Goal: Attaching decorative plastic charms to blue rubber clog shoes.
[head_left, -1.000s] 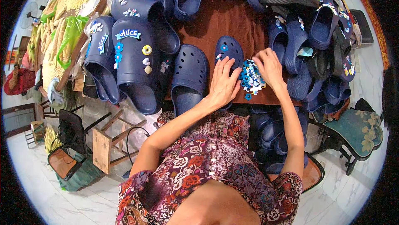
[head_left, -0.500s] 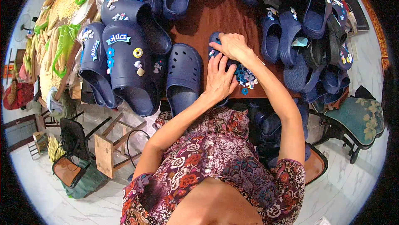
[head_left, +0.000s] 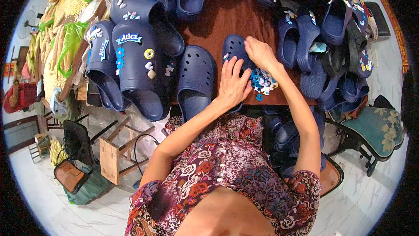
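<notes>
A navy clog [head_left: 232, 44] with round holes lies on the brown cloth, toe away from me. One small pale charm [head_left: 226, 56] sits on its left side. My left hand [head_left: 233, 81] grips this clog across its upper, fingers bent over it, hiding most of its heel end. Against the clog's right edge, near the toe, my right hand [head_left: 261, 55] is closed on it; some of its fingers are hidden. Below that wrist is a pile of blue, white and yellow charms [head_left: 263, 82]. To the left lies a matching navy clog [head_left: 195, 68], without charms.
Large decorated navy clogs [head_left: 139, 63] stand at left. More navy and black clogs [head_left: 299, 35] crowd the right and far side of the brown cloth [head_left: 214, 26]. A wooden stool [head_left: 110, 159] and a green chair [head_left: 375, 124] are on the floor.
My right hand has moved from the top of the clog's toe to its right edge, uncovering the toe holes. My left hand stays on the clog. The whole view has shifted slightly.
</notes>
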`<state>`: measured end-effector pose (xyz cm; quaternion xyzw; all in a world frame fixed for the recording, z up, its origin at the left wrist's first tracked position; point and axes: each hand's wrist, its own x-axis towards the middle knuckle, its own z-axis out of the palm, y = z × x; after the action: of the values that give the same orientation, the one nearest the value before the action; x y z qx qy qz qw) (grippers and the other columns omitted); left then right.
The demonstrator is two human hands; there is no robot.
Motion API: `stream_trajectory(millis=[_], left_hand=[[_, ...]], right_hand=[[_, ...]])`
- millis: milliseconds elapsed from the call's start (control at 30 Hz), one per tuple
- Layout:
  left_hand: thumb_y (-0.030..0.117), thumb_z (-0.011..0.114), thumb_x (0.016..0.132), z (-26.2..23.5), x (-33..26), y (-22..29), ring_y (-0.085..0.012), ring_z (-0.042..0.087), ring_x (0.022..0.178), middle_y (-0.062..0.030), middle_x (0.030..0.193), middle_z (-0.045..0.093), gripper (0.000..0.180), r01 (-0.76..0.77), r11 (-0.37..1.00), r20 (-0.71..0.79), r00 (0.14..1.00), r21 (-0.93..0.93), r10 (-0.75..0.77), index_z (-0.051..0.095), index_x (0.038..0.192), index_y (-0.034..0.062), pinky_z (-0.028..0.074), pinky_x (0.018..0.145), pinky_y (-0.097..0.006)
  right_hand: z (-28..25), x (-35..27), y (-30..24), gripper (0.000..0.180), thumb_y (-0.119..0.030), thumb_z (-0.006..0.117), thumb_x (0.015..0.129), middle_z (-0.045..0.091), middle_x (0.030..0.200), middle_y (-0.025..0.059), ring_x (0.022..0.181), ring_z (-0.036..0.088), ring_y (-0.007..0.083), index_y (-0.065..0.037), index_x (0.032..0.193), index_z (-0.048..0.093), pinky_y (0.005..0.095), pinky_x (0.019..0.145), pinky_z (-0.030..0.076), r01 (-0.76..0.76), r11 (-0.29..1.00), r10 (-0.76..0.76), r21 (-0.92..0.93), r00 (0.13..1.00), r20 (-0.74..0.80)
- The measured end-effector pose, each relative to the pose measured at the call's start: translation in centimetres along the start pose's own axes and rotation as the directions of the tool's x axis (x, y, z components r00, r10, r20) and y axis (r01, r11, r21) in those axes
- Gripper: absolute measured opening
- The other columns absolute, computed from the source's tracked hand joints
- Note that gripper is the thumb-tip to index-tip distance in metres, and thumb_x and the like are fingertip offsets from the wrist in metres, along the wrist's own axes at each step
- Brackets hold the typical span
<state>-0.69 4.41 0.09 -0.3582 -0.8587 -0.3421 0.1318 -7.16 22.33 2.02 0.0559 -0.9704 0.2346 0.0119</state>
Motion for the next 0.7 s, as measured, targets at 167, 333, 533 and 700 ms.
stream_trajectory(millis=[167,333,533,700], left_hand=[[0.011,0.069,0.079,-2.3,-0.5,1.0,-0.0458,0.034,0.132,-0.0225,0.137,0.041,0.043,0.066,0.986,-0.010,0.998,-0.151,-0.069,0.058,0.121,0.0076,0.027,0.113,-0.060],[0.008,0.066,0.087,-4.2,-2.9,2.8,-0.0326,0.048,0.122,-0.0185,0.130,0.051,0.040,0.317,0.787,0.121,0.946,-0.529,-0.300,0.055,0.125,0.0058,0.042,0.102,-0.042],[0.037,0.062,0.097,-1.1,-3.5,2.0,-0.0232,0.056,0.107,-0.0116,0.118,0.057,0.048,0.448,-0.527,0.692,0.468,-0.722,-0.549,0.050,0.130,0.0036,0.047,0.094,-0.035],[0.054,0.059,0.094,-0.3,-2.6,1.2,-0.0255,0.059,0.099,-0.0152,0.116,0.057,0.066,0.017,-0.898,0.841,0.359,-0.440,-0.405,0.048,0.135,0.0041,0.051,0.086,-0.037]], right_hand=[[-1.4,-4.2,3.7,0.012,-0.014,0.047,0.099,0.061,0.094,0.0232,0.090,0.060,0.0457,-0.003,0.099,0.052,0.0523,0.074,0.048,-0.047,0.989,0.027,-0.140,0.990,-0.139],[-2.6,-6.7,4.4,0.012,-0.015,0.058,0.093,0.058,0.091,0.0168,0.085,0.062,0.0384,-0.004,0.096,0.054,0.0489,0.074,0.051,0.006,0.930,-0.024,-0.366,0.999,-0.046],[-4.6,-5.4,-0.4,0.023,-0.027,0.063,0.093,0.058,0.089,0.0150,0.083,0.062,0.0366,-0.005,0.090,0.060,0.0475,0.073,0.050,0.041,0.940,-0.075,-0.339,0.993,-0.087],[-4.2,-1.0,-6.1,0.051,-0.055,0.061,0.088,0.069,0.090,0.0204,0.087,0.068,0.0388,-0.004,0.085,0.070,0.0477,0.073,0.054,-0.023,0.984,0.049,-0.174,0.988,0.146]])
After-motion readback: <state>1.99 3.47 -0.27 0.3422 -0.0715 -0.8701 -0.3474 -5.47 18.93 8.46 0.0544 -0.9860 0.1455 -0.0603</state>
